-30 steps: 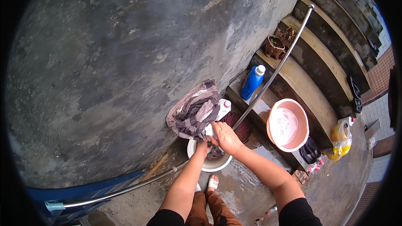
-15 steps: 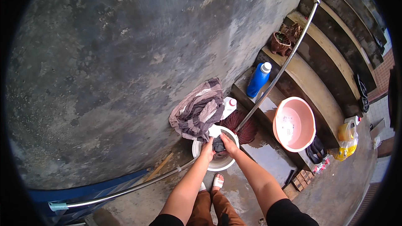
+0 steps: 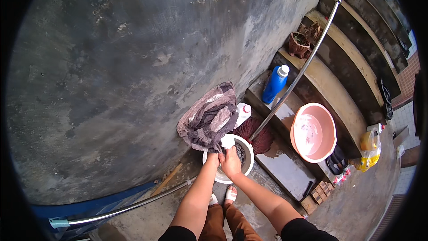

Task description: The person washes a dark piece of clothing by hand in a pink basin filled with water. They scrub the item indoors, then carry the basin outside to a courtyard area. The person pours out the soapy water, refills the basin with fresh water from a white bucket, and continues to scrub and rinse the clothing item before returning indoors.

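Both hands meet at the left side of a round white bucket [image 3: 250,158] below me. My right hand [image 3: 230,164] is closed, its fingertips beside a small white piece [image 3: 228,141] whose kind I cannot make out. Against it lies my left hand [image 3: 214,159], its fingers hidden by the cloth and the other hand. A brown and grey checked cloth [image 3: 209,122] hangs in a bunched heap just beyond my hands, near the wall. Dark, wet-looking contents [image 3: 240,153] show inside the bucket.
A metal pole with a dark red mop head [image 3: 263,140] leans across the steps. Around it stand a white bottle [image 3: 242,113], a blue bottle [image 3: 276,84] and a pink basin [image 3: 314,131]. Another metal pole [image 3: 133,204] lies at lower left. A rough grey wall [image 3: 133,71] rises on the left.
My hands have shifted left and come together toward the checked cloth. The dark cloth held between them no longer shows there; the right hand has moved off the bucket's middle.
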The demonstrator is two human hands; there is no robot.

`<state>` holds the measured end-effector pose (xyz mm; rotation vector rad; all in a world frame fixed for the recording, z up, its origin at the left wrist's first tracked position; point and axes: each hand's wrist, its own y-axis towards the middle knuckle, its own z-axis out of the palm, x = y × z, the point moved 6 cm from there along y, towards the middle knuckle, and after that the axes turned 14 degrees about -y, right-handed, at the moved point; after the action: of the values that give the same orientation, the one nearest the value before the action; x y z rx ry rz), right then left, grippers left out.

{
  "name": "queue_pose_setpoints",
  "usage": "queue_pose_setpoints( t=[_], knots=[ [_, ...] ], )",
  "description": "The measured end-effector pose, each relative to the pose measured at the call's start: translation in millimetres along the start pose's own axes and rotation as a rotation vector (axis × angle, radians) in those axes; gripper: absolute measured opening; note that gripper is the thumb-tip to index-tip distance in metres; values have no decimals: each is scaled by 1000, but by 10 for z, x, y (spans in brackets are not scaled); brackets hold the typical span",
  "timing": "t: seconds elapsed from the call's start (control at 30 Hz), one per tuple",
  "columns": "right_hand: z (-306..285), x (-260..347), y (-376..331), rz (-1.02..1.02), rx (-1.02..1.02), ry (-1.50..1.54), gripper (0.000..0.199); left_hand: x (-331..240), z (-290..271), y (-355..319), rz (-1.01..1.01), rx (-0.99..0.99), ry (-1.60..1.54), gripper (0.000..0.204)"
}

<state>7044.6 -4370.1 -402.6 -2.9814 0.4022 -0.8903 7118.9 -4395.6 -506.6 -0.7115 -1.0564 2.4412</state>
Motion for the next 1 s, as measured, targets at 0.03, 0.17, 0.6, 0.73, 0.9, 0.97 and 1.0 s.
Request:
queue_pose_setpoints(
  t=[0.03,0.17,0.6,0.73,0.9,0.97,1.0],
  knots=[
    [41,-31,-6,30,12,19,28,10,-32,39,-21,21,-13,30],
    [176,-132,114,37,-18,-53,27,72,27,-74,-32,-69,-7,27],
    [359,-710,507,557,299,118,43,9,0,-311,-83,-92,596,29],
    [399,-928,482,738,194,539,42,132,9,-305,-294,85,268,22],
    [650,-932,224,567,335,901,65,104,-142,-198,-221,-26,118,19],
    [590,-817,138,555,323,928,50,106,-166,-211,-254,-31,188,22],
    [478,-779,126,628,232,896,24,103,-181,-218,-270,-34,224,24]
  ],
)
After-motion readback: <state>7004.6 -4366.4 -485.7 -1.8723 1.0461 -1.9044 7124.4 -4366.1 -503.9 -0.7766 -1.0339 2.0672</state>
